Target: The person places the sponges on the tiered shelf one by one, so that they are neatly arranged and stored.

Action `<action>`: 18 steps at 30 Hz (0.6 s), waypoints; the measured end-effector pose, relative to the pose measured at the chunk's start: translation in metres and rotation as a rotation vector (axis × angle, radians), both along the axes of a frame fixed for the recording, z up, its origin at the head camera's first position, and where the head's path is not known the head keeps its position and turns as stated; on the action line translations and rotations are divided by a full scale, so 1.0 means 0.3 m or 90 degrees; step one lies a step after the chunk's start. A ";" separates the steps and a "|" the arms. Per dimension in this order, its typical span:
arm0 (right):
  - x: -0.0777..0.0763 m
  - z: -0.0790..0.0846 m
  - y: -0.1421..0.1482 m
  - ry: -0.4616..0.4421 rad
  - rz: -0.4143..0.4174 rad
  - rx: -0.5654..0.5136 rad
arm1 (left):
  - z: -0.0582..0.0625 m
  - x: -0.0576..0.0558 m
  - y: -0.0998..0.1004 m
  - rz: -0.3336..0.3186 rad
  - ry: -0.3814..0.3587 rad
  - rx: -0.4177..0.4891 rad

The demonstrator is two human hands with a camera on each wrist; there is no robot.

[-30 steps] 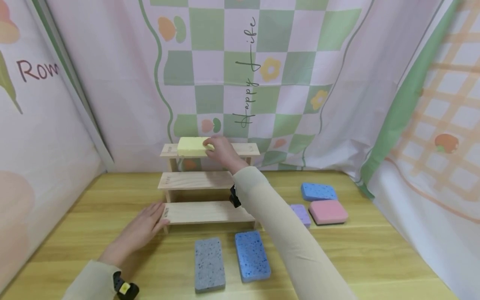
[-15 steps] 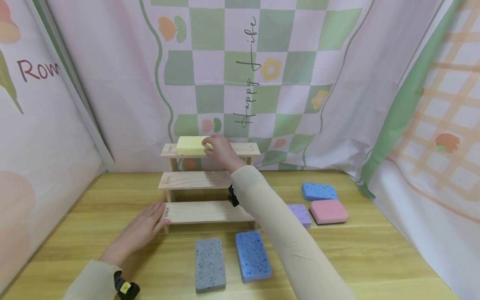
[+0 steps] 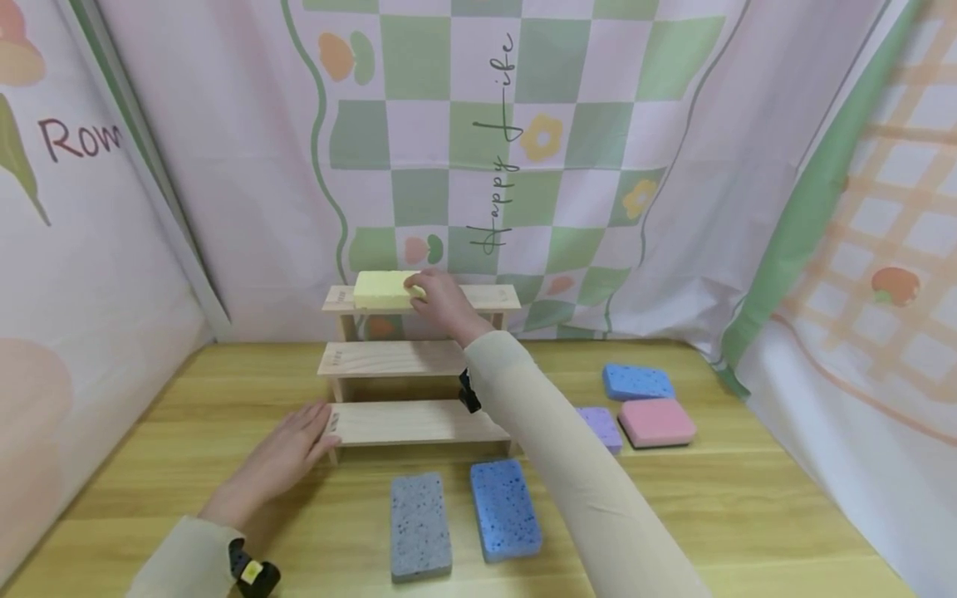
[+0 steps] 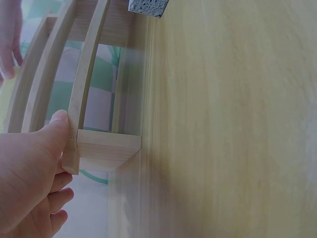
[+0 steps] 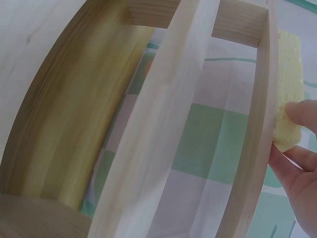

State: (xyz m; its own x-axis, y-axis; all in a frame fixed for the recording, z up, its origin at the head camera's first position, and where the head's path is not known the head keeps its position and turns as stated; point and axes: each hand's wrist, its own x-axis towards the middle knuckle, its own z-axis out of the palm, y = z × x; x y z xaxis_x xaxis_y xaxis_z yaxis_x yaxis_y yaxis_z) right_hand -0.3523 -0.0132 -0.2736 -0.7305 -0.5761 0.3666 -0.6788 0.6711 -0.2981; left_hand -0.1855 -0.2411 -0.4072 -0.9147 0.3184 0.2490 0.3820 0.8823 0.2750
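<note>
Arm (image 3: 579, 473) outstretched, right grip (image 3: 450, 309) pinched on yellow sponge (image 3: 380, 290), left grip (image 3: 287, 451) pinched on shelf (image 3: 419, 423)

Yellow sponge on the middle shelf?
No, the yellow sponge sits on the top shelf, with the right hand gripping one end.

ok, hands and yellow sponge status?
Right fingers pinch yellow sponge on top shelf. Left fingers grip bottom shelf, left end. Nothing seen in the way.

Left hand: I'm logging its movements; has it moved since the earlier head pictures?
No, the left hand stays at the lower left end of the three-tier wooden rack, no visible shift.
</note>
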 end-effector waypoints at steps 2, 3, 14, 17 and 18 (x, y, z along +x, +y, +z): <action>-0.001 -0.002 0.002 0.001 0.000 0.002 | 0.001 0.000 0.001 0.001 0.000 0.000; -0.001 -0.003 0.003 0.001 0.002 0.002 | 0.001 0.000 0.002 0.001 0.000 0.001; 0.022 0.040 0.042 0.027 0.018 -0.036 | 0.001 -0.001 0.005 0.001 0.005 0.005; 0.035 0.060 0.060 0.021 0.026 -0.064 | 0.004 -0.001 0.003 0.001 0.004 0.006; 0.039 0.065 0.065 0.022 0.030 -0.072 | 0.004 0.000 0.003 0.002 0.001 0.005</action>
State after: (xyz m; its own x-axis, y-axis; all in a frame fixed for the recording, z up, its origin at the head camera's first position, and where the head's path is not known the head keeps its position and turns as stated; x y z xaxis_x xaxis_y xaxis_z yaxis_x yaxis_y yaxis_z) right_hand -0.3407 0.0064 -0.2542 -0.6893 -0.5639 0.4550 -0.7202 0.6014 -0.3459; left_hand -0.1854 -0.2402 -0.4060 -0.9151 0.3138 0.2530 0.3801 0.8810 0.2819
